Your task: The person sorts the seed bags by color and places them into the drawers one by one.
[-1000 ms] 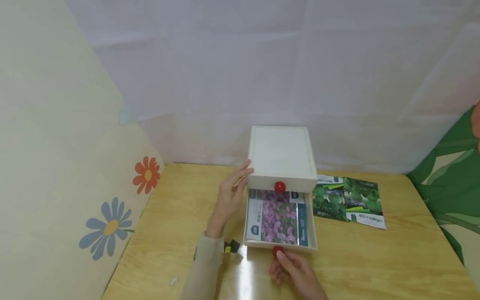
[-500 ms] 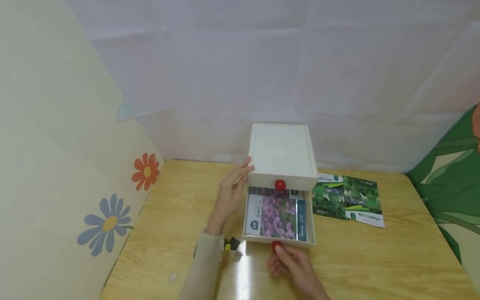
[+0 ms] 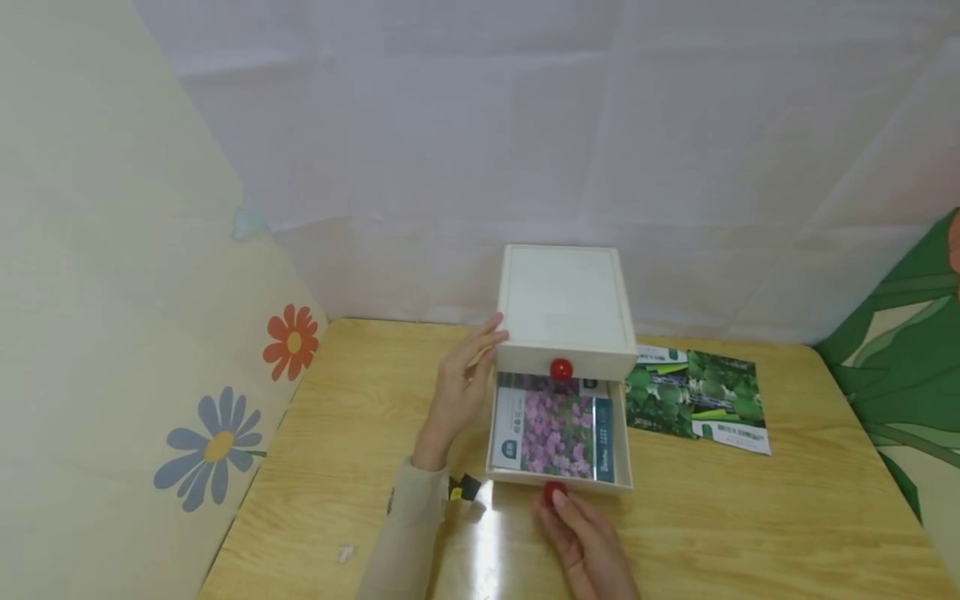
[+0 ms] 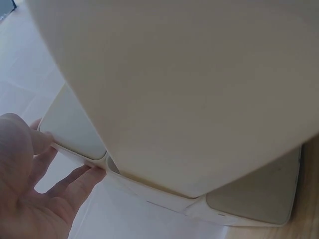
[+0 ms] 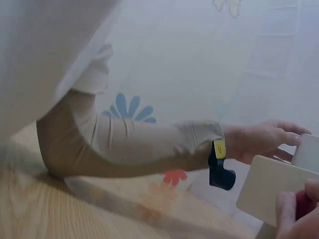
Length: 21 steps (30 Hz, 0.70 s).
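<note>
A small white two-drawer box (image 3: 566, 296) stands at the back of the table. Its lower drawer (image 3: 510, 477) is pulled well out, showing flat packets printed with purple flowers (image 3: 555, 433). My left hand (image 3: 460, 387) rests against the box's left side near the front, fingers fairly straight; the left wrist view shows fingertips along the box's edge (image 4: 79, 154). My right hand (image 3: 588, 542) pinches the lower drawer's red knob (image 3: 552, 492) between thumb and fingers, also visible in the right wrist view. A second red knob (image 3: 561, 369) marks the closed upper drawer.
Two green-printed packets (image 3: 693, 400) lie flat on the table right of the box. A black-and-yellow wrist device (image 3: 465, 489) sits at the left sleeve. A small whitish scrap (image 3: 346, 553) lies front left. Pale cloth (image 3: 420, 167) hangs behind the table.
The right hand has turned slightly at the knob, its fingers now farther forward beneath it. The left hand and the box keep their places, and the drawer stays out about as far.
</note>
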{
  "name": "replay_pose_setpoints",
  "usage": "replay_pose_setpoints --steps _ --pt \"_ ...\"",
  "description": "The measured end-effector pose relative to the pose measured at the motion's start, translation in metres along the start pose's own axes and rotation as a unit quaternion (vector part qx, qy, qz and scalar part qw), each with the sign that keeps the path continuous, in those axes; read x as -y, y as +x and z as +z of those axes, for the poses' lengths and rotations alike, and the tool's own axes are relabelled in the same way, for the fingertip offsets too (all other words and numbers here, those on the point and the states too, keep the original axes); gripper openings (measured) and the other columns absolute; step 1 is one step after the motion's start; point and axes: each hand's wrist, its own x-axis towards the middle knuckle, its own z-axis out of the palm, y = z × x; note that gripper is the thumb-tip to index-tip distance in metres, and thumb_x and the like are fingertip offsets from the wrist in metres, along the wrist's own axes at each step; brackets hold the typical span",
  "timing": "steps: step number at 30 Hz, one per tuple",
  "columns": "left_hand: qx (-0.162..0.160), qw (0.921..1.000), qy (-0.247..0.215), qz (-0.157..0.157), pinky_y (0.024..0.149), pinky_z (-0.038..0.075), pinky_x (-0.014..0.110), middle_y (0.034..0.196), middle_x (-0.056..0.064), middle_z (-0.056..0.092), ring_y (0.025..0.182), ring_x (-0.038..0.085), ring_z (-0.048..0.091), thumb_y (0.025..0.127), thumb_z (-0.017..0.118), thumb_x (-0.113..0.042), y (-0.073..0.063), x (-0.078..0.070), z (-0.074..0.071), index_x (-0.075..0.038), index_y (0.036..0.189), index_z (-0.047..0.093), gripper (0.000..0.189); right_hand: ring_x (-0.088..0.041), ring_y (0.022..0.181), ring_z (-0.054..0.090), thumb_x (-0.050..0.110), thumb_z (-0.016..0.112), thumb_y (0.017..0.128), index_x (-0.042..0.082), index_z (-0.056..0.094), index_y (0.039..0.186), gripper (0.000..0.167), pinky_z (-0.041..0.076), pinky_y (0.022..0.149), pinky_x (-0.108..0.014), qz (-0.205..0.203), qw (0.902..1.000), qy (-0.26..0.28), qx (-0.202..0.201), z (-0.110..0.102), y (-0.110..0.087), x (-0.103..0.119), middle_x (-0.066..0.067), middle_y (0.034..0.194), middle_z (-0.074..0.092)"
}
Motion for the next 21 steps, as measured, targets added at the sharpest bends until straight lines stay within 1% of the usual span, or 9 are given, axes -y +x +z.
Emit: replay_pose_setpoints --steps 2,5,9,13,16,21 --pt "0.001 1.0000 -0.002 -0.002 0.101 0.060 0.033 0.162 0.013 0.052 0.148 0.035 0.053 0.108 0.054 0.001 0.000 -0.001 0.000 -0.002 0.136 0.068 0.031 -0.015 0.115 0.076 0.004 0.052 0.111 0.013 0.077 0.116 0.027 0.051 0.110 -0.021 0.003 0.9990 0.041 -0.016 0.002 -0.001 -0.001 -0.004 0.121 0.076" --pt "0.002 1.0000 -0.001 -0.006 0.101 0.060 0.033 0.163 0.013 0.051 0.149 0.035 0.052 0.109 0.054 0.000 0.000 -0.003 0.001 -0.002 0.137 0.067 0.031 -0.019 0.117 0.076 0.006 0.053 0.111 0.010 0.075 0.115 0.024 0.050 0.112 -0.022 0.009 0.9945 0.095 -0.043 0.005 -0.002 -0.001 -0.006 0.121 0.075" --pt "0.003 0.9999 0.003 -0.014 0.102 0.060 0.033 0.164 0.010 0.050 0.149 0.033 0.052 0.110 0.054 -0.003 0.000 -0.005 0.000 -0.003 0.138 0.067 0.031 -0.022 0.115 0.076 0.007 0.055 0.110 0.009 0.074 0.113 0.020 0.051 0.112 -0.023 0.017 0.9868 0.140 -0.080 0.009 -0.002 0.000 -0.008 0.119 0.073" --pt "0.003 0.9999 0.006 -0.010 0.102 0.060 0.033 0.164 0.010 0.050 0.149 0.033 0.052 0.110 0.054 -0.003 0.000 -0.004 0.000 -0.004 0.138 0.067 0.031 -0.022 0.110 0.077 0.007 0.058 0.109 0.008 0.074 0.109 0.016 0.052 0.111 -0.023 0.022 0.9808 0.153 -0.119 0.013 -0.001 0.003 -0.009 0.115 0.072" --pt "0.000 1.0000 0.005 -0.004 0.101 0.060 0.033 0.163 0.012 0.051 0.148 0.034 0.053 0.109 0.054 -0.002 0.000 -0.004 0.000 -0.003 0.137 0.068 0.031 -0.021 0.109 0.077 0.007 0.060 0.108 0.008 0.074 0.108 0.014 0.053 0.111 -0.023 0.025 0.9786 0.152 -0.137 0.015 0.000 0.006 -0.009 0.115 0.072" --pt "-0.003 1.0000 0.003 -0.002 0.101 0.060 0.033 0.162 0.013 0.052 0.148 0.035 0.053 0.108 0.055 0.000 0.000 -0.004 0.000 -0.003 0.136 0.068 0.031 -0.020 0.112 0.076 0.009 0.059 0.109 0.008 0.072 0.112 0.013 0.051 0.113 -0.023 0.025 0.9800 0.149 -0.130 0.016 0.001 0.009 -0.009 0.119 0.070"
